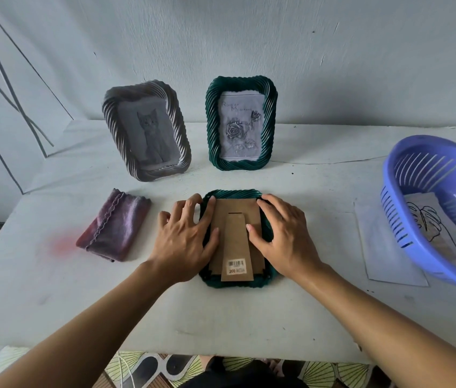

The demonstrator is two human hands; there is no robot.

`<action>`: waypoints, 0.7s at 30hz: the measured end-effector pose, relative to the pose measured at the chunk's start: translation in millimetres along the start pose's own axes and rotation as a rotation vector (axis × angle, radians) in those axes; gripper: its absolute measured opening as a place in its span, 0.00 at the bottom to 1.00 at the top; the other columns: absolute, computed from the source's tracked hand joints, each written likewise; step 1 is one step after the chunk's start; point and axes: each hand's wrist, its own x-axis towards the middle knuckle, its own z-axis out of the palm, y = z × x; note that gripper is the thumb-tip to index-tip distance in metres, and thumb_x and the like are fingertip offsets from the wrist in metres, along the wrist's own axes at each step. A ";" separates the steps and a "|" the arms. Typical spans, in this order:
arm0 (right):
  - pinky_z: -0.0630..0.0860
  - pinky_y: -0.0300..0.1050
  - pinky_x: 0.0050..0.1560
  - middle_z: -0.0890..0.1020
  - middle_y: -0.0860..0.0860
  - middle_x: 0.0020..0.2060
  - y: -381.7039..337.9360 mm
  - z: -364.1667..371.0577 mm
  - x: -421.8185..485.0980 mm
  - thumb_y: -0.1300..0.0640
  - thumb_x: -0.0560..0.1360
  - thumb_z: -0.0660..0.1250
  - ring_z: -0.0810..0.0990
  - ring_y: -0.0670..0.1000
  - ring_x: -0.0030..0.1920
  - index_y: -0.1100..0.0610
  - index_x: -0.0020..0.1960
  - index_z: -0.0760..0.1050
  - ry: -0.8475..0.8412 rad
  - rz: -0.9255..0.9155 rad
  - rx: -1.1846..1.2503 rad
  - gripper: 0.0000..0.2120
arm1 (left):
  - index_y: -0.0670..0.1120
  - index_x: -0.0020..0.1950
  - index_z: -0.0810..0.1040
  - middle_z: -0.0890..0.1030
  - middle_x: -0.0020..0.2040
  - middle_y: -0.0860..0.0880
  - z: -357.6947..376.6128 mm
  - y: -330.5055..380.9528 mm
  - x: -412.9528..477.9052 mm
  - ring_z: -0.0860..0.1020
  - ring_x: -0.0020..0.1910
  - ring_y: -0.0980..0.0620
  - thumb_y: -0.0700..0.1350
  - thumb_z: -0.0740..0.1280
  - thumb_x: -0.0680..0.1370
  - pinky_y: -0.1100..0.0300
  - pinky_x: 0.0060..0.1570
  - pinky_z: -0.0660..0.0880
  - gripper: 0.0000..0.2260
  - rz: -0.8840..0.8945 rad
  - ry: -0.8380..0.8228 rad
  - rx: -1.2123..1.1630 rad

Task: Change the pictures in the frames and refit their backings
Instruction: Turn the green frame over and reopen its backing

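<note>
While left hand (184, 238) and right hand (284, 236) press, fingers spread and gripping nothing, on either side of the cardboard backing (221, 215), the green frame (232, 193) lies face down mid-table, long axis pointing away from the person, stand (235, 247) foot at the near end, on a white table (249, 317) against a pale wall (249, 37).

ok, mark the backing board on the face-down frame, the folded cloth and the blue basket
backing board (236, 205), head view, bare top strip above the stand slot
folded cloth (114, 225), head view, middle of the top fold
blue basket (428, 166), head view, slotted inner far wall
</note>
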 end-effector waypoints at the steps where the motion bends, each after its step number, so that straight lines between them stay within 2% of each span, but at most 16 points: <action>1: 0.70 0.53 0.66 0.75 0.52 0.67 -0.4 0.3 0.4 0.42 0.76 0.62 0.74 0.52 0.65 0.58 0.67 0.75 0.000 0.000 -0.003 0.26 | 0.50 0.80 0.59 0.65 0.69 0.45 -0.6 -0.6 1.7 0.69 0.63 0.44 0.61 0.48 0.81 0.47 0.54 0.69 0.29 0.001 -0.002 -0.001; 5: 0.69 0.54 0.66 0.74 0.51 0.67 -0.4 0.0 1.2 0.42 0.76 0.62 0.74 0.52 0.66 0.58 0.67 0.74 -0.007 -0.002 -0.016 0.26 | 0.51 0.81 0.56 0.64 0.68 0.45 0.5 -2.1 7.8 0.67 0.63 0.43 0.62 0.48 0.79 0.47 0.56 0.68 0.31 0.004 -0.012 -0.037; 21: 0.68 0.56 0.63 0.68 0.54 0.68 -8.1 -6.4 9.4 0.41 0.76 0.53 0.70 0.54 0.66 0.58 0.74 0.66 -0.148 -0.019 -0.227 0.32 | 0.53 0.80 0.60 0.66 0.66 0.46 5.7 -2.6 6.3 0.67 0.63 0.44 0.63 0.50 0.78 0.47 0.55 0.67 0.31 -0.019 0.028 -0.137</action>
